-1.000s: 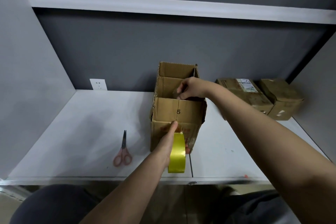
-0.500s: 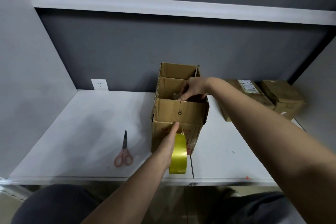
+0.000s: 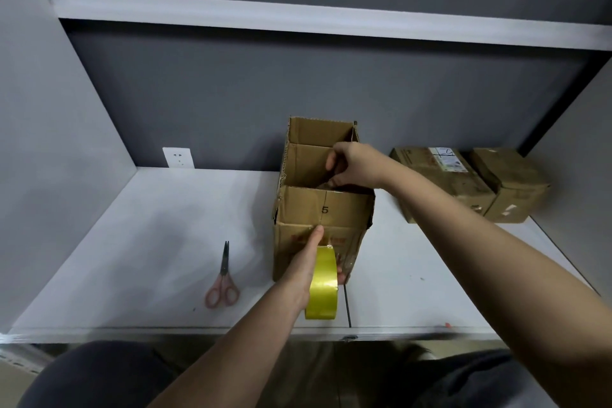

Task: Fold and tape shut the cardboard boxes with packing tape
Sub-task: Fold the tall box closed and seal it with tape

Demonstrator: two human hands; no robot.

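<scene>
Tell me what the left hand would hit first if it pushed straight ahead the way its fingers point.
The left hand, holding the yellow tape roll, already points at the near face of the open cardboard box. Its fingertip looks to be touching that face, so the box comes first.

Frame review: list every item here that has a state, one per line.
open box: upright, top flaps unfolded
left hand: gripping the tape roll against the box front
right hand: reaching into the box top
scissors: closed, flat on the table
two boxes: closed, far right
</scene>
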